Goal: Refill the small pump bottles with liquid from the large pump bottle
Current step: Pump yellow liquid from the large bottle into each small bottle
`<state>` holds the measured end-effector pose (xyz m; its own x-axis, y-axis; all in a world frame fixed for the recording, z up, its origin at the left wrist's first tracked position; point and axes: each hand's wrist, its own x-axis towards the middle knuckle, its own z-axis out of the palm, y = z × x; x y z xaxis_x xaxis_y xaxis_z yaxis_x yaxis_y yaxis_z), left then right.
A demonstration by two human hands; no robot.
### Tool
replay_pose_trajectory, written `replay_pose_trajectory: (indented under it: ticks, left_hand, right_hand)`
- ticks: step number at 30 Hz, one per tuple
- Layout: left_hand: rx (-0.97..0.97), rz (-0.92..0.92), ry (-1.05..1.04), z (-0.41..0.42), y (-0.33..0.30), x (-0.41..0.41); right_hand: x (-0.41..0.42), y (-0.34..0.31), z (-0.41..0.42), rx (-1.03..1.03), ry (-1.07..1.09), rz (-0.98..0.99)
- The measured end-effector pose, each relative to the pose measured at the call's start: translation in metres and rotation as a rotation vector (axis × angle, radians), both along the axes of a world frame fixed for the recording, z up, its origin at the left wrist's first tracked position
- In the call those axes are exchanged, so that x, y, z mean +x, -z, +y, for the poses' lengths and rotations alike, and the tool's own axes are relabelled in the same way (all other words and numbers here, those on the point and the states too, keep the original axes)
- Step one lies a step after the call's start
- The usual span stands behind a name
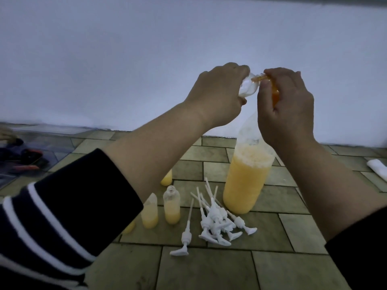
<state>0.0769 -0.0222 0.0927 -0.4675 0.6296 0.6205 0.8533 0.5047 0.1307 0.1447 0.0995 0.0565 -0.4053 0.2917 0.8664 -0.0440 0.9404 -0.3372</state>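
The large clear bottle (245, 181), more than half full of foamy orange-yellow liquid, stands on the tiled floor. My right hand (287, 107) grips its orange pump head (275, 95) from above. My left hand (217, 95) holds a small clear bottle (102, 86) tilted, its mouth against the orange nozzle. Three small bottles with yellow liquid in their lower part stand uncapped on the floor: one (171, 205), another (149, 215), and a third (167, 179) behind my left forearm. A further one (128, 227) is mostly hidden by my sleeve.
A pile of several white pump tops (217, 225) with long tubes lies in front of the large bottle; one pump top (184, 239) lies apart to the left. A white cloth (377, 167) is at the right edge, dark items (25, 158) at the far left. A white wall rises behind.
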Motion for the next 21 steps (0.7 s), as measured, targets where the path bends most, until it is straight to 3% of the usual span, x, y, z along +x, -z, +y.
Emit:
replay_pose_trajectory:
  ticks: [8, 14, 21]
  left_hand:
    - [0.049, 0.018, 0.018, 0.007, 0.013, 0.001]
    - [-0.004, -0.026, 0.019, 0.001, 0.001, -0.004]
    - [0.052, -0.011, 0.028, 0.003, 0.008, 0.000]
  right_hand:
    - [-0.001, 0.010, -0.001, 0.027, 0.015, 0.094]
    - [0.001, -0.001, -0.003, -0.007, 0.008, 0.027]
    - [-0.002, 0.006, -0.003, 0.024, 0.017, 0.090]
